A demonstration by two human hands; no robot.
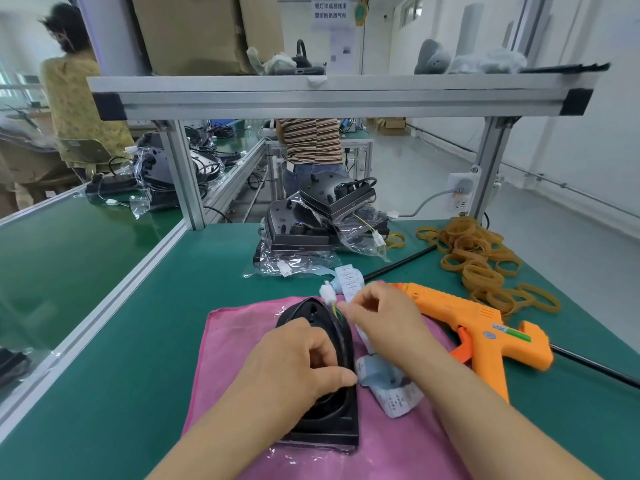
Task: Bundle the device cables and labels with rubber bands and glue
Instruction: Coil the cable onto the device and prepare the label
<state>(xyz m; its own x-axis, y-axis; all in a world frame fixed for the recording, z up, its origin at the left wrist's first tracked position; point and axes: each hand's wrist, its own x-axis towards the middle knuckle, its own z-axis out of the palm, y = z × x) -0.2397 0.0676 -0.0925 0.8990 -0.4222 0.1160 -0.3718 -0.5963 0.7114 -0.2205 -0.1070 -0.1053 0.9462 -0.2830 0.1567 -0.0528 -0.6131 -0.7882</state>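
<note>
Left hand (298, 355) grips the black wedge-shaped plastic device (320, 415) steady on the pink cloth (221, 344) while right hand (381, 320) pinches its thin wires and white paper label strip (351, 280) together, likely for banding.

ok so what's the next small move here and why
Probably fold the loose label strip up against the cable. The right hand pinches both near the white connector, the left hand holds the device on the pink cloth, yet the strip's tail sprawls and nothing binds it.
</note>
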